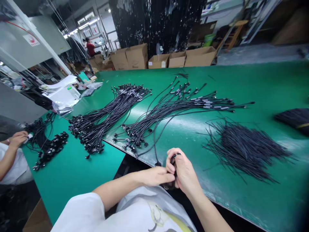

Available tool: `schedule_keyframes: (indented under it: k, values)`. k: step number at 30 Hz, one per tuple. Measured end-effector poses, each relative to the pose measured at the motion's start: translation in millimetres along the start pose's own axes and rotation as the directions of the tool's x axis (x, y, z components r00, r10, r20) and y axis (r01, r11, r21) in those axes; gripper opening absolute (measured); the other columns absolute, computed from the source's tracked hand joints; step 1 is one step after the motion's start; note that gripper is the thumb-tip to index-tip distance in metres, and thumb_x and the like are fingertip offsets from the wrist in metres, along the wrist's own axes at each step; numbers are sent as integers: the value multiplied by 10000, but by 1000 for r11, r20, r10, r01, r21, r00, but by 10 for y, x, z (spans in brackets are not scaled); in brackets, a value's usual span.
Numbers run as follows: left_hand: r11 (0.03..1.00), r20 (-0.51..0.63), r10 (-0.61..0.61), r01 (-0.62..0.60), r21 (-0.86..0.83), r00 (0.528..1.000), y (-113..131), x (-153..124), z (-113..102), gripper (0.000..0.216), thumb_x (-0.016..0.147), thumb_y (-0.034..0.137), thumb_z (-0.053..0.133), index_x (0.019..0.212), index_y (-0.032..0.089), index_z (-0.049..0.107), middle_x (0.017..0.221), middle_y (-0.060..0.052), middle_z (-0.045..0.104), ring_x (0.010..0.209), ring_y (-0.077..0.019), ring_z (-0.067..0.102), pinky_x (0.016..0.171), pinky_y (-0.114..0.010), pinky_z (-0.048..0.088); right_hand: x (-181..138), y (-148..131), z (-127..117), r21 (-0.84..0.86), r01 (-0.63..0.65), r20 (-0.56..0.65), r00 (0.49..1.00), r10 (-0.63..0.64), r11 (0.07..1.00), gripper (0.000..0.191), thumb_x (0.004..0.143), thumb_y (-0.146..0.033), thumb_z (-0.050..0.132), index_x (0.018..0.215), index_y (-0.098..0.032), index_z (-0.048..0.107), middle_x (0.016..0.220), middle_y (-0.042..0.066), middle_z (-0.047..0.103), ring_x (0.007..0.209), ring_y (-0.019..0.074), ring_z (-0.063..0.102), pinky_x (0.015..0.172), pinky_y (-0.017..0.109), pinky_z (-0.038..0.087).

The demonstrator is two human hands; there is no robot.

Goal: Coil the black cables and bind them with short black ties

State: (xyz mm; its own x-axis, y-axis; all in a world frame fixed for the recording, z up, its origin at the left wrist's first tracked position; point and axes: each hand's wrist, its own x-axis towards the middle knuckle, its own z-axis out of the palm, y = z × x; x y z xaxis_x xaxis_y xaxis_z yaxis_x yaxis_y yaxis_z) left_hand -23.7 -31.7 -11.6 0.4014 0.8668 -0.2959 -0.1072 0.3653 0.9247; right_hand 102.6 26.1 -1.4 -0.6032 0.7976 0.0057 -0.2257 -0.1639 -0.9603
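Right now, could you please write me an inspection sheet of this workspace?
Surface: green table, glossy, edge running across in front of the person.
Job's things: small black cable pinched between both hands at the table edge.
Clutter: pile of thin black ties to the right; plastic bags and papers at far left.
Hands: left hand and right hand touching, both closed on the cable.
Cables: two fanned bundles, left bundle and middle bundle; a smaller heap by a co-worker's hand.
Surroundings: cardboard boxes behind the table; another person seated far back.
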Motion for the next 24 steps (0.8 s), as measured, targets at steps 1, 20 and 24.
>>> schedule_keyframes:
  k: [1,20,24]
  values:
    - [987,84,-52,64,-147,995,-40,-5,23,588,665,721,661,765,151,560,703,-1,519,700,-149,502,790,-382,427,4,-1,-20,33,-25,0,1000,25,999,413,923,-625,405,893,-217,459,576,-62,395,440,64,346,406,175,315]
    - [883,-205,30,71,465,978,139,-31,-11,402,904,531,410,728,183,503,566,41,421,539,-116,380,554,-258,290,-159,-159,-561,-794,608,600,780,-176,-13,273,994,-322,410,1050,-141,607,911,104,652,889,204,616,858,386,470]
    - [705,-64,-28,65,706,998,202,43,-6,318,942,404,322,773,201,499,637,21,495,597,-145,452,597,-263,340,-260,-99,-564,-874,486,470,856,215,-25,329,1019,-303,308,964,-128,581,794,76,633,703,184,596,594,290,421]
